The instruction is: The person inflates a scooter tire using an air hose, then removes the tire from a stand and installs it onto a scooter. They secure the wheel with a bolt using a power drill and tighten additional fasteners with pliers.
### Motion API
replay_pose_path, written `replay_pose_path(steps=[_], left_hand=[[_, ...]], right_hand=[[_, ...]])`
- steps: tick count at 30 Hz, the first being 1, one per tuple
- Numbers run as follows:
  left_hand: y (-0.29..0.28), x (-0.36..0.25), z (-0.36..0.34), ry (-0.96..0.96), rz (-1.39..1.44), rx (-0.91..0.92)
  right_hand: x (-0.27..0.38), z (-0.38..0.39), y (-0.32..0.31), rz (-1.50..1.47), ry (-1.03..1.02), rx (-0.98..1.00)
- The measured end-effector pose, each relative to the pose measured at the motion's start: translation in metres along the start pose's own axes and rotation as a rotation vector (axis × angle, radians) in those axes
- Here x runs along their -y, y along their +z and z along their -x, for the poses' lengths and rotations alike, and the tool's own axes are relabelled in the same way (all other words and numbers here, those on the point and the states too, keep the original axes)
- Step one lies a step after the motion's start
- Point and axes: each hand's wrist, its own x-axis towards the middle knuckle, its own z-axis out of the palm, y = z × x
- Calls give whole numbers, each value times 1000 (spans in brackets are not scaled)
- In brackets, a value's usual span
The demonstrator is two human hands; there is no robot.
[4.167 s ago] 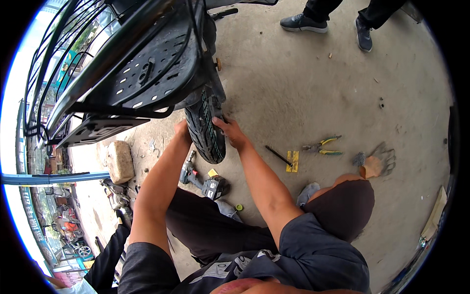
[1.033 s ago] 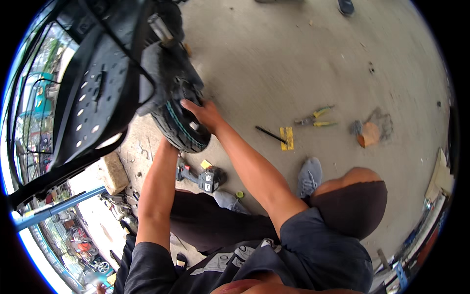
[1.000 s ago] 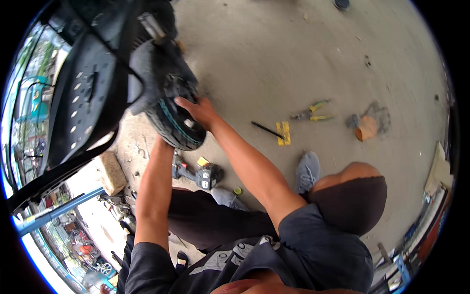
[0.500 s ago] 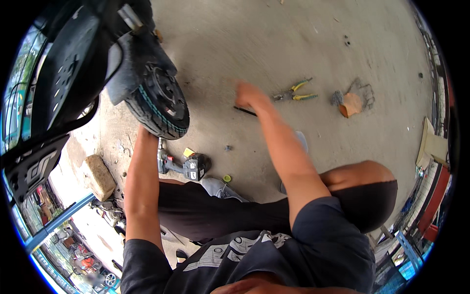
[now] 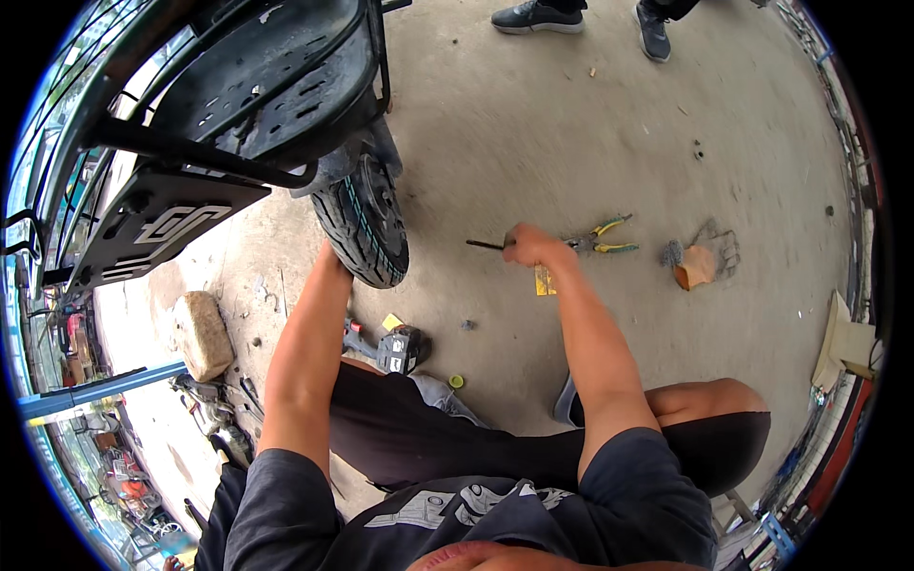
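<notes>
A small black wheel with a treaded tyre (image 5: 367,228), marked with teal lines, stands at the rear of a dark vehicle (image 5: 276,86). My left hand (image 5: 332,259) reaches behind the tyre's near side; its fingers are hidden there. My right hand (image 5: 526,246), out over the floor to the right of the wheel, is closed round a thin black rod-shaped tool (image 5: 485,245) whose free end points left toward the tyre. Just beyond that hand lie yellow-handled pliers (image 5: 606,238). Near my right wrist, a yellow card-like piece (image 5: 544,281) rests on the floor.
A cordless power tool (image 5: 398,348) and a green cap (image 5: 456,381) lie by my shoe. Farther right is a grey work glove (image 5: 724,252) with a brown piece (image 5: 697,265). A stone block (image 5: 203,335) sits at left. Another person's shoes (image 5: 538,17) stand at the far edge.
The view has shifted, bringing another person's shoes into sight. My right hand has moved nearer the pliers, and the black tool now points left from it. My left hand stays behind the tyre.
</notes>
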Motion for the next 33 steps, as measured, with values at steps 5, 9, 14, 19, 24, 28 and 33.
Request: replay_pose_path(steps=[5, 9, 14, 19, 24, 28, 33], left_hand=[[0, -2, 0, 3, -6, -14], [-1, -3, 0, -2, -11, -28], [0, -6, -1, -12, -28, -41], [-5, -7, -1, -20, -26, -50], [-8, -9, 1, -15, -14, -60], [-9, -9, -1, -17, -6, -60], [-12, -10, 0, -12, -4, -73]], right_hand=[[62, 0, -60, -181, -141, -187], [96, 1, -67, -347, -330, -340], [115, -19, -63, -336, -414, -341], [121, -30, -53, -434, -396, -342], [126, -44, -50, -497, -408, -332], [119, -68, -49, -644, -395, -307], [123, -79, -44, -857, -330, -185]])
